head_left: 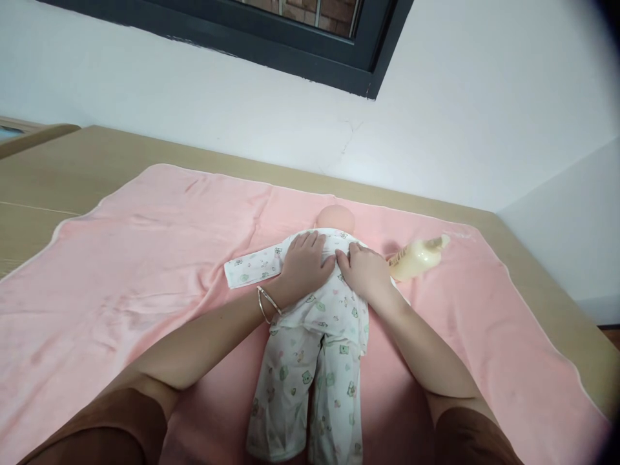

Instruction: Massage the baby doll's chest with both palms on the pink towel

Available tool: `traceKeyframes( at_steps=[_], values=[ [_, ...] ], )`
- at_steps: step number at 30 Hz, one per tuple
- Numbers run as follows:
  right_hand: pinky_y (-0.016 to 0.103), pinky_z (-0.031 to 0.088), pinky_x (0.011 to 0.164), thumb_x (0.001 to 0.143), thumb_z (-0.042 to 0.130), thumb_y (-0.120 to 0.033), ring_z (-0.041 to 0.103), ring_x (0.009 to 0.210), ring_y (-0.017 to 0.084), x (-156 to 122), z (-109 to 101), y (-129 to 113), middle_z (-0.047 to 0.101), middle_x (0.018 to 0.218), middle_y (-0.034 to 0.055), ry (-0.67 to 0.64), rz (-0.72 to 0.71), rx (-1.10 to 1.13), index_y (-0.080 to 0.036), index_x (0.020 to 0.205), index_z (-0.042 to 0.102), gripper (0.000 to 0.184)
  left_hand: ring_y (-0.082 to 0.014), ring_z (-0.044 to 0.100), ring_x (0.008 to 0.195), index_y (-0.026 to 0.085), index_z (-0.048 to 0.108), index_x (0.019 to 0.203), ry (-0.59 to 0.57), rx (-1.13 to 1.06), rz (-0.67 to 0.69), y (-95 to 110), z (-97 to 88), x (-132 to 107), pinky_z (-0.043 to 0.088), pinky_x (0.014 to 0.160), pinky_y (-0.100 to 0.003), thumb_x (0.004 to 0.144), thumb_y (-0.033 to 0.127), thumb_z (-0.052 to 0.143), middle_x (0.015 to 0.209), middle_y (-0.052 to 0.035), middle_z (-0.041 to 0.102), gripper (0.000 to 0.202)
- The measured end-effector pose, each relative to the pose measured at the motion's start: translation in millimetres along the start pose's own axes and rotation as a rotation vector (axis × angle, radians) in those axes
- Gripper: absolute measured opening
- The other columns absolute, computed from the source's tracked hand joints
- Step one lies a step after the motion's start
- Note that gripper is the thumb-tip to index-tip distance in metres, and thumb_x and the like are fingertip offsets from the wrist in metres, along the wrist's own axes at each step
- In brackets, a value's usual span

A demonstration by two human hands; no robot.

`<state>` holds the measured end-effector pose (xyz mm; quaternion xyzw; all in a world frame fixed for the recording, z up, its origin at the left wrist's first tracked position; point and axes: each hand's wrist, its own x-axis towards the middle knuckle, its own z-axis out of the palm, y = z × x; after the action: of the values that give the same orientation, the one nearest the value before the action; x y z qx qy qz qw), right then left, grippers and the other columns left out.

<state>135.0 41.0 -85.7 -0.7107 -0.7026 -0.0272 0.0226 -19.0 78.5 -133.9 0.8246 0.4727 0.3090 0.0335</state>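
A doll with a smooth bare head lies stretched out, its head away from me; no face shows. It wears a white pajama top with small green and pink prints and matching pajama pants. My left hand rests flat on the upper left of the top, fingers spread. On the upper right, my right hand has its fingers bent in against the top's cloth, thumb toward the middle. The left sleeve sticks out sideways. The right sleeve is mostly hidden by my hand and forearm.
Under the doll a pink blanket is spread with some wrinkles over a wooden table. A pale yellow bottle lies on its side right of my right hand. Behind stand a white wall and a dark window frame.
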Motion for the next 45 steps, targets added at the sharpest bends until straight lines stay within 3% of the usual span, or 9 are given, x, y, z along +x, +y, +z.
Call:
traceKeyframes(
  at_steps=[3,7,12,19,26,45],
  values=[
    [0.037,0.046,0.096,0.107,0.033,-0.037,0.066,0.114,0.029,4.6,5.2,0.8,0.072,0.122,0.0177,0.01,-0.078,0.056,-0.009,0.123,0.062,0.043,-0.0309,0.063,0.123,0.012,0.064,0.125,0.03,-0.03,0.058,-0.5,-0.8,0.5,0.048,0.111,-0.049,0.094,0.03,0.054,0.127,-0.0167,0.07,0.038],
    [0.039,0.039,0.11,0.106,0.033,-0.031,0.052,0.137,0.032,-4.7,7.1,-1.8,0.057,0.147,0.0226,0.016,-0.126,0.023,-0.001,0.144,0.048,0.05,-0.0277,0.068,0.12,0.016,0.072,0.112,0.06,-0.054,0.177,2.4,-3.8,-3.4,0.055,0.105,-0.047,0.096,0.024,0.049,0.122,-0.0143,0.074,0.029],
    [0.041,0.044,0.103,0.105,0.031,-0.027,0.062,0.123,0.033,-25.5,1.2,-7.5,0.067,0.133,0.0231,0.013,-0.162,-0.084,-0.004,0.133,0.059,0.046,-0.027,0.07,0.116,0.019,0.075,0.099,0.1,-0.057,0.13,9.2,-4.3,-11.1,0.058,0.102,-0.046,0.092,0.023,0.052,0.115,-0.0118,0.077,0.024],
    [0.04,0.041,0.094,0.106,0.031,-0.033,0.069,0.099,0.029,-15.1,5.1,-8.2,0.076,0.101,0.0155,0.089,-0.084,-0.073,-0.013,0.101,0.067,0.042,-0.0339,0.061,0.126,0.01,0.066,0.123,0.02,-0.009,-0.01,8.6,-4.5,-7.3,0.049,0.111,-0.05,0.093,0.032,0.056,0.13,-0.018,0.069,0.039],
    [0.032,0.039,0.08,0.103,0.041,-0.033,0.067,0.096,0.026,0.4,10.8,-2.4,0.074,0.103,0.0118,0.089,-0.097,0.007,-0.014,0.105,0.064,0.029,-0.0344,0.061,0.118,0.009,0.063,0.122,-0.077,0.046,-0.054,12.5,-12.1,-3.7,0.05,0.103,-0.049,0.096,0.034,0.051,0.12,-0.0181,0.069,0.038],
    [0.035,0.042,0.093,0.104,0.036,-0.031,0.063,0.105,0.029,0.5,16.7,-0.3,0.071,0.11,0.0153,0.097,-0.12,0.099,-0.011,0.113,0.062,0.034,-0.034,0.058,0.117,0.012,0.062,0.119,-0.073,0.012,-0.019,8.0,-7.5,-2.7,0.047,0.104,-0.05,0.096,0.032,0.05,0.12,-0.0175,0.068,0.033]
  ],
)
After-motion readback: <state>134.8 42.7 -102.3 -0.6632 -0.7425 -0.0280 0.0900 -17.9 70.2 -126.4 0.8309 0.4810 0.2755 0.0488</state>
